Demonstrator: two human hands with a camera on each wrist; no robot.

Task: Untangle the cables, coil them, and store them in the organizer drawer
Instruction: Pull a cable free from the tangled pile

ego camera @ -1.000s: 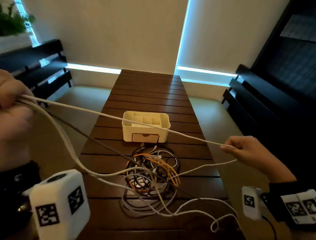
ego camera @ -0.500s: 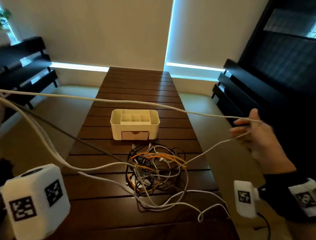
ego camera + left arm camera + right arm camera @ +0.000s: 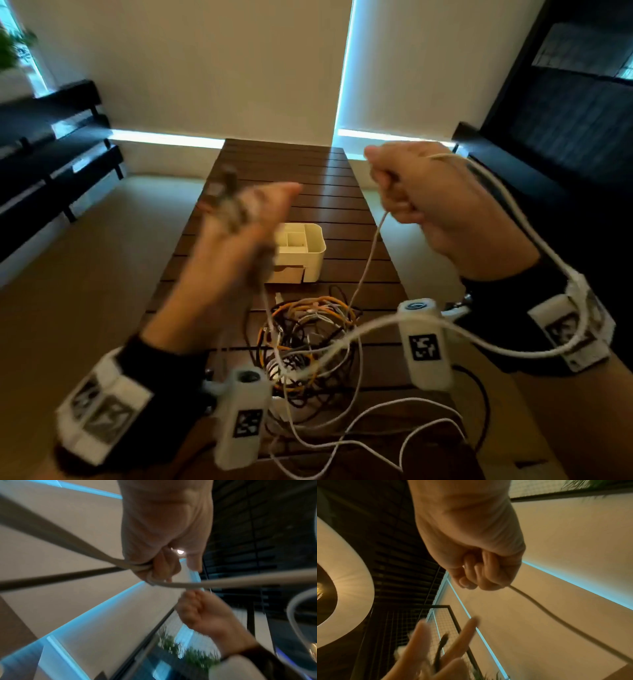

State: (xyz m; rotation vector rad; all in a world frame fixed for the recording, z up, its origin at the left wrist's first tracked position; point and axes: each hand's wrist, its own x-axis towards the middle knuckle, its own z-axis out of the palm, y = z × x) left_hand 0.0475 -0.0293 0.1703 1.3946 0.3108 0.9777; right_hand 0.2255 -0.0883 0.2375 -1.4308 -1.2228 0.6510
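Observation:
Both hands are raised over the table, close together. My left hand (image 3: 245,214), blurred by motion, grips a bunch of white cable (image 3: 223,584) and a dark cable end (image 3: 443,641). My right hand (image 3: 397,195) is a fist round the same thick white cable (image 3: 507,349), which loops over that wrist and sags down to the tangle of orange, black and white cables (image 3: 308,339) on the table. A thin white strand (image 3: 368,260) hangs from the right fist. The cream organizer (image 3: 313,251) stands behind the tangle, its drawer (image 3: 287,275) slightly pulled out and partly hidden by my left hand.
The dark slatted wooden table (image 3: 301,178) runs away from me. Dark benches (image 3: 51,161) stand on the left and dark furniture (image 3: 534,178) on the right. Loose white cable loops (image 3: 376,431) trail near the table's front edge.
My hands were stretched wide apart with the white cable taut between them; they have swung together above the organizer. The cable now hangs slack and loops round my right wrist.

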